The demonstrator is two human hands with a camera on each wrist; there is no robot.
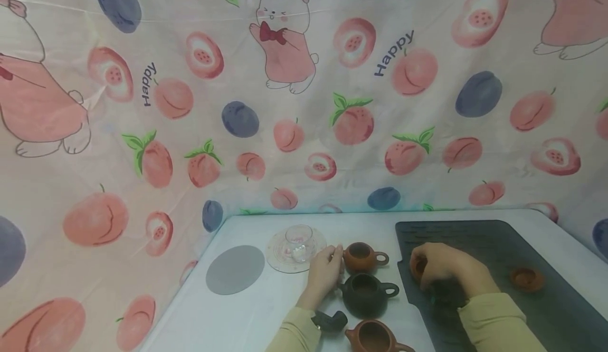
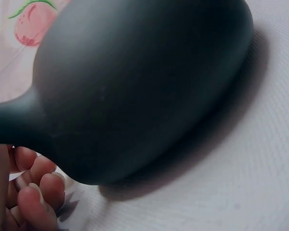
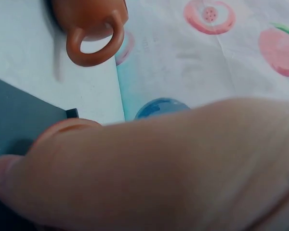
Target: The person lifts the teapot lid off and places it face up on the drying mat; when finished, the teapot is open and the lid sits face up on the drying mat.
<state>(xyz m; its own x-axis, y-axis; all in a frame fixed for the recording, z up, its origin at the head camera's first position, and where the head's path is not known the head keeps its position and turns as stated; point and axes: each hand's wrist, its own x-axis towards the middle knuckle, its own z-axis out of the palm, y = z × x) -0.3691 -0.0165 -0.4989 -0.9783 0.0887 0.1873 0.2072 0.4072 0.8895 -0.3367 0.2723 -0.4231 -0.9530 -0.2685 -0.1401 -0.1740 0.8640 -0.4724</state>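
Note:
My left hand (image 1: pixel 324 275) has its fingers curled at the spout side of a small brown teapot (image 1: pixel 359 257), whose top is uncovered. In the left wrist view the curled fingers (image 2: pixel 43 192) show behind a dark teapot (image 2: pixel 144 86), which hides what lies beyond. My right hand (image 1: pixel 444 266) is over the left part of the dark tray (image 1: pixel 480 236), its thumb and fingers gripping a small round brown lid (image 1: pixel 418 268). Only part of the lid's rim (image 3: pixel 70 125) shows past the hand in the right wrist view.
Nearer than the brown teapot, the dark teapot (image 1: pixel 366 298) and another brown teapot (image 1: pixel 375 337) stand in a row, both uncovered. A brown lid (image 1: pixel 527 278) lies at the tray's right. Back left are a glass cup (image 1: pixel 299 242) on a round mat (image 1: pixel 276 261) and a grey disc (image 1: pixel 235 270).

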